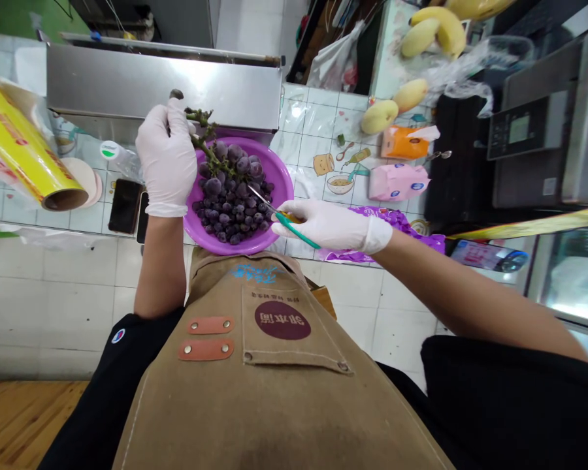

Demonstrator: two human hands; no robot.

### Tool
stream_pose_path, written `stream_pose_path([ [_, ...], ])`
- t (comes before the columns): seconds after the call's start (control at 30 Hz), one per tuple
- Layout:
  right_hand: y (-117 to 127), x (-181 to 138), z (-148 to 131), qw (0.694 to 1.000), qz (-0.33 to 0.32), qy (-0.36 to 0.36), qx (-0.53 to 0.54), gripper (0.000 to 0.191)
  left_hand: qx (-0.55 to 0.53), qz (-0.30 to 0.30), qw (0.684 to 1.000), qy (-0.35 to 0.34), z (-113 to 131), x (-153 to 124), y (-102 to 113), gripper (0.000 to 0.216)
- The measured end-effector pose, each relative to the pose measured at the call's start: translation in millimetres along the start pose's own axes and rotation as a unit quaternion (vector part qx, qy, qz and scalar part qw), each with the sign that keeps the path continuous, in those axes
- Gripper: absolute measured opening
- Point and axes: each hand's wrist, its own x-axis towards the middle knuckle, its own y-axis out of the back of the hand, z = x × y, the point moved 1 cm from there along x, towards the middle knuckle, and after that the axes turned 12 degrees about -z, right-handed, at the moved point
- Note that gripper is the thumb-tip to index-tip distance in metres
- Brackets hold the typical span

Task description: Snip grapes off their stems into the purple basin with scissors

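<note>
My left hand, in a white glove, is closed on the green stem of a grape bunch and holds it over the left part of a purple bowl. Several dark grapes still hang from that stem. Beneath them, loose dark purple grapes fill the bowl. In my gloved right hand is a pair of scissors with green and yellow handles. Its blades point up and left over the grapes, close to the hanging bunch.
A metal box stands behind the bowl. To the left lie a yellow roll and a phone. On the right are an orange tissue pack, a pink pack, purple packaging, yellow mangoes and a scale.
</note>
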Motion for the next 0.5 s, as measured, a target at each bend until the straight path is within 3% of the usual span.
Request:
stream_pose_path([
  [0.23,-14.7,11.3,-0.1,0.994,0.051,0.061,0.080,0.037,-0.092,-0.055,0.994,0.012,-19.2,-3.3,1.4,0.064],
  [0.5,-13.2,20.5,-9.9,0.989,0.062,0.091,0.102,0.045,-0.060,-0.020,0.995,-0.074,11.3,-24.4,5.6,0.067],
])
